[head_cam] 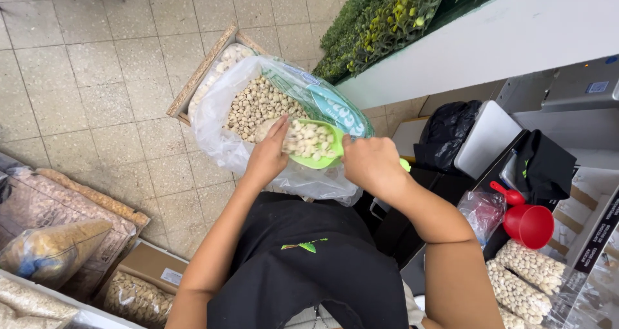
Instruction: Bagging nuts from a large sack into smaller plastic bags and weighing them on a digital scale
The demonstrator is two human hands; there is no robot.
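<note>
Green scoop (314, 150), heaped with nuts, gripped by right hand (371, 163); left hand (267, 154) open, steadying the load; small bags (525, 274) already filled.

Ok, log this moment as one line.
right hand: holds green scoop | left hand: on nuts in scoop | over open sack
</note>
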